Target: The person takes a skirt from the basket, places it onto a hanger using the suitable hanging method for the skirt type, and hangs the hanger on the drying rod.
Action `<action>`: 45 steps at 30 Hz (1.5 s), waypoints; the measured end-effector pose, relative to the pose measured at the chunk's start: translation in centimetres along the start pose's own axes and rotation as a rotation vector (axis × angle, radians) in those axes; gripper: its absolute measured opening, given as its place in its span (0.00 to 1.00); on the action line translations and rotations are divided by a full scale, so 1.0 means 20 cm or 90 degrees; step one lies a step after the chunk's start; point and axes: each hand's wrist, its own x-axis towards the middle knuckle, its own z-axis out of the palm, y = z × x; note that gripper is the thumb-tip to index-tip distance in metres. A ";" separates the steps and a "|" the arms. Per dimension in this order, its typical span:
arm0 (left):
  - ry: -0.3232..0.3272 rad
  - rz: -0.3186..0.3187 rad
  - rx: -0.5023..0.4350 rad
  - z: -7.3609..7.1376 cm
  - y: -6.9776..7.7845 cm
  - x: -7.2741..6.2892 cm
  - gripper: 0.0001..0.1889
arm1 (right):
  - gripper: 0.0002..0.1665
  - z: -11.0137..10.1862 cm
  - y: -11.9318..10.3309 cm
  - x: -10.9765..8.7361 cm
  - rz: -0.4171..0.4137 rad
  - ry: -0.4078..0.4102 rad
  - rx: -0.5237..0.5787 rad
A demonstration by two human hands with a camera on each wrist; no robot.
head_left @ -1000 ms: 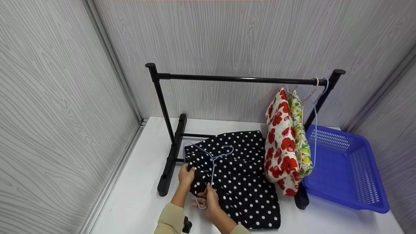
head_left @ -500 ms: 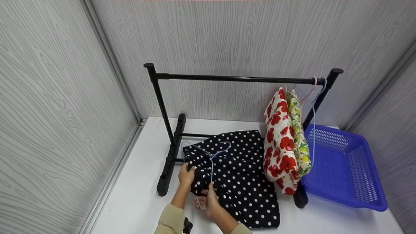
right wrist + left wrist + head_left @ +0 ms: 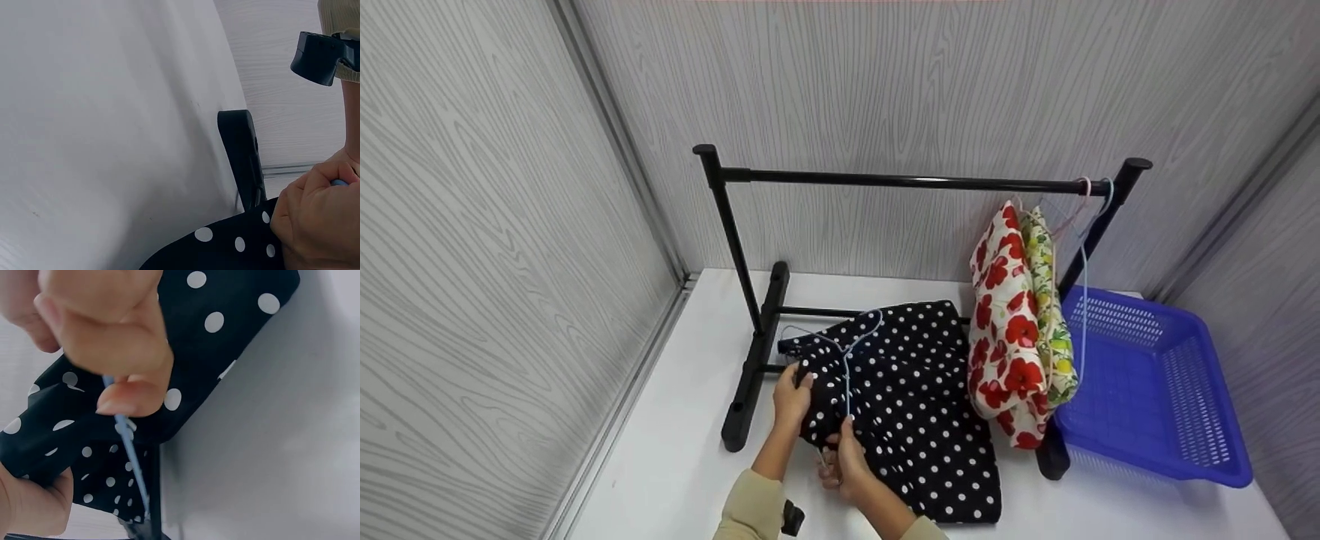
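Observation:
A black garment with white dots (image 3: 915, 405) lies spread over the table and the base of the rack. My left hand (image 3: 793, 395) grips its left edge, bunching the cloth. Lower down, my right hand (image 3: 846, 459) holds a light blue hanger (image 3: 847, 382) by its wire, with the thumb on top and the other fingers curled beneath. The hook points up and away across the garment, and part of the hanger is hidden by cloth. In the left wrist view the blue wire (image 3: 134, 464) runs out from between curled fingers, along dotted cloth (image 3: 214, 323).
A black clothes rack (image 3: 900, 180) stands across the table. Near its right post hang a red-flowered garment (image 3: 1009, 330) and a lemon-print one (image 3: 1061, 345) on hangers. Behind them at the right is a blue plastic basket (image 3: 1196, 405). Grey panels (image 3: 885, 90) enclose the table.
The hanger's hook has swung up and left over the garment. Both hands have shifted slightly upward, keeping their holds on cloth and hanger, and the garment has moved a little left.

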 end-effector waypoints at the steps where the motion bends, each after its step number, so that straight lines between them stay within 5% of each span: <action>1: 0.001 0.008 0.006 0.00 0.01 0.00 0.17 | 0.33 0.00 0.00 -0.01 -0.002 0.004 -0.002; 7: -0.005 0.015 0.001 -0.01 0.03 -0.02 0.19 | 0.37 -0.03 -0.01 -0.03 -0.006 0.040 -0.028; 16: 0.003 -0.041 -0.084 -0.05 0.00 -0.02 0.18 | 0.35 -0.07 -0.03 -0.07 -0.016 0.087 -0.070; 20: 0.015 -0.047 -0.072 -0.06 -0.02 -0.02 0.18 | 0.33 -0.10 -0.04 -0.09 -0.040 0.105 -0.098; 24: 0.036 -0.003 0.019 -0.07 -0.04 -0.02 0.19 | 0.31 -0.13 -0.05 -0.11 -0.067 0.101 -0.134; 29: 0.074 0.104 0.224 -0.08 -0.07 -0.05 0.19 | 0.31 -0.18 -0.06 -0.14 -0.106 0.082 -0.192; 33: 0.058 0.089 0.264 -0.09 -0.08 -0.04 0.18 | 0.31 -0.20 -0.07 -0.14 -0.133 0.084 -0.230; 36: 0.001 0.025 0.212 -0.08 -0.12 0.04 0.20 | 0.30 -0.21 -0.06 -0.14 -0.151 0.087 -0.255; 37: -0.013 0.020 0.179 -0.07 -0.19 0.09 0.21 | 0.30 -0.21 -0.05 -0.14 -0.158 0.091 -0.264; 40: -0.101 -0.079 0.023 -0.08 -0.23 0.14 0.24 | 0.31 -0.22 -0.04 -0.13 -0.174 0.107 -0.280; 43: -0.158 -0.189 -0.180 -0.12 -0.19 0.09 0.21 | 0.31 -0.22 -0.03 -0.12 -0.182 0.126 -0.291; 44: -0.176 -0.234 -0.240 -0.14 -0.12 0.04 0.19 | 0.31 -0.22 -0.03 -0.11 -0.184 0.130 -0.291; 45: -0.198 -0.236 -0.290 -0.15 -0.10 0.01 0.18 | 0.32 -0.22 -0.03 -0.11 -0.185 0.134 -0.293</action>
